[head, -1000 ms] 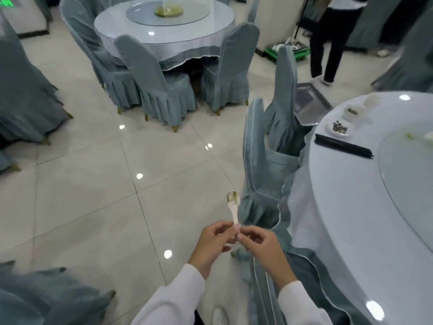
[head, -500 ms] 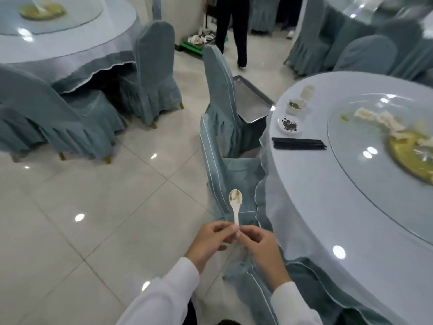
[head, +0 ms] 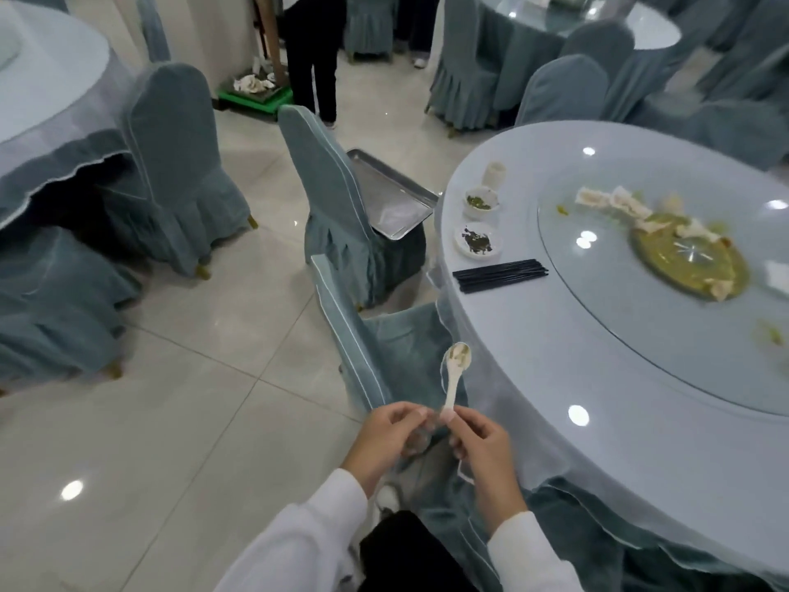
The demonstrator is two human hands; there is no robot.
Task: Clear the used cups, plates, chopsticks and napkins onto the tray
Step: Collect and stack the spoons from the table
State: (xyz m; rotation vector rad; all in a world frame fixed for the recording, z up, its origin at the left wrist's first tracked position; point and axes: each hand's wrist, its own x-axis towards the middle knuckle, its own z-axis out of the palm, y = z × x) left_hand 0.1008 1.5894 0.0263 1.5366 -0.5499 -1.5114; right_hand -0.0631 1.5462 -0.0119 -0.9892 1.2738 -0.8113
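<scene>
Head view: both my hands, left (head: 386,437) and right (head: 482,442), pinch a spoon (head: 454,373); tray (head: 386,202) on the chair looks empty, while bowls (head: 480,202), plate (head: 476,240), chopsticks (head: 499,275) wait on the tabletop (head: 576,356).

Both hands meet low in view: the right hand (head: 482,442) pinches a white spoon (head: 456,371) upright by its handle, the left hand (head: 386,437) curled beside it. Black chopsticks (head: 499,275), two soiled dishes (head: 477,240) and a cup (head: 494,173) sit on the desk (head: 555,378); a metal tray (head: 388,202) rests on a chair (head: 324,181).
</scene>
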